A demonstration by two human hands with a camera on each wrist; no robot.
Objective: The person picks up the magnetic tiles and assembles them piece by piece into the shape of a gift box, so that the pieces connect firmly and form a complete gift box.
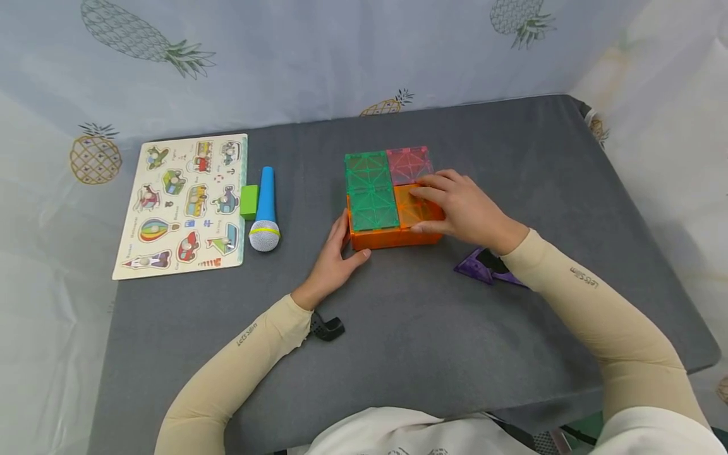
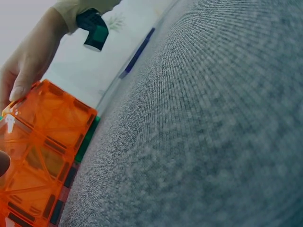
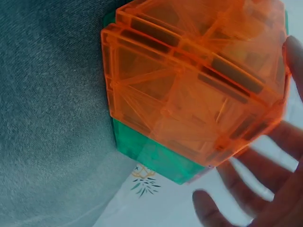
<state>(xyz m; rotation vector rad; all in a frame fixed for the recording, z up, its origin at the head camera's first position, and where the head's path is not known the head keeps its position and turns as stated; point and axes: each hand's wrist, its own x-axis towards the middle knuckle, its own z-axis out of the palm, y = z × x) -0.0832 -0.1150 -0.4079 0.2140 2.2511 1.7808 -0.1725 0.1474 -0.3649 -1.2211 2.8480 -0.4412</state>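
A low box of see-through magnetic tiles stands mid-table in the head view, with orange tiles (image 1: 392, 238) along its front. Its top shows green tiles (image 1: 372, 208) on the left, a pink tile (image 1: 409, 165) at back right and an orange tile (image 1: 414, 205) at front right. My right hand (image 1: 463, 208) rests over that front-right tile, fingertips on top and thumb by the front edge. In the right wrist view its fingers (image 3: 246, 184) are spread beside the box. My left hand (image 1: 334, 262) lies along the box's left front corner, fingers extended and thumb apart.
To the left lie a wooden picture puzzle board (image 1: 184, 205), a green block (image 1: 249, 202) and a blue toy microphone (image 1: 266, 208). A flat purple piece (image 1: 474, 266) sits partly under my right forearm. A pineapple-print curtain (image 1: 318, 63) hangs behind the grey table (image 1: 455, 354).
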